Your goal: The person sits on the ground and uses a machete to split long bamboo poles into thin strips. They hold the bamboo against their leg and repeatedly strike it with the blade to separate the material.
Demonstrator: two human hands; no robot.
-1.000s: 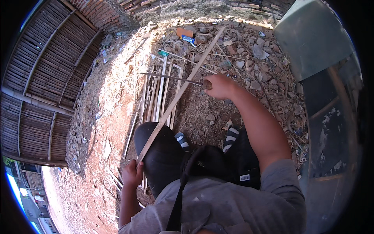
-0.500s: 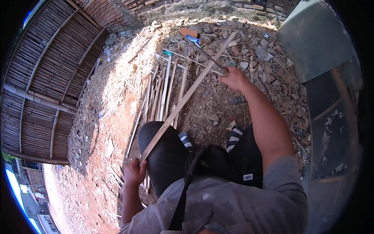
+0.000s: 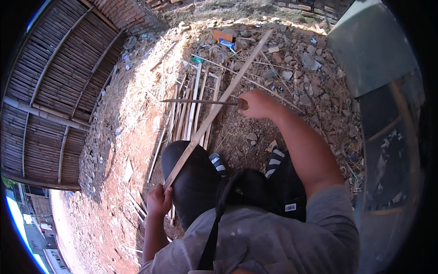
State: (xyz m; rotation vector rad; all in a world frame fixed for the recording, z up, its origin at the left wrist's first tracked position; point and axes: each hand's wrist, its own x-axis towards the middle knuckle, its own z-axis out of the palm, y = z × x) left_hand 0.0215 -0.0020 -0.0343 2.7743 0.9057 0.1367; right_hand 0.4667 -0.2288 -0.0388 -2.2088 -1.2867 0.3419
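Observation:
A long, pale wooden strip (image 3: 205,125) slants from my left hand (image 3: 159,200), across my left knee, to the rubble ahead. Fingers and thumb of that hand are closed round its near end. My right hand (image 3: 259,104) grips the handle of a long, thin-bladed knife (image 3: 196,101). Its dark blade points left across the strip's middle, seen almost edge-on. Whether the blade touches the wood I cannot tell.
Several narrow wooden strips (image 3: 195,102) lie together beyond my left knee. Stones and rubble (image 3: 315,86) cover the ground ahead and right. A bamboo-slat panel (image 3: 59,68) stands at left, a brick wall (image 3: 123,18) at the back, and a grey-green panel (image 3: 376,50) at right.
My right hand has moved slightly left and nearer to me. The knife has swung from pointing away to pointing left across the strip. My left hand keeps its hold.

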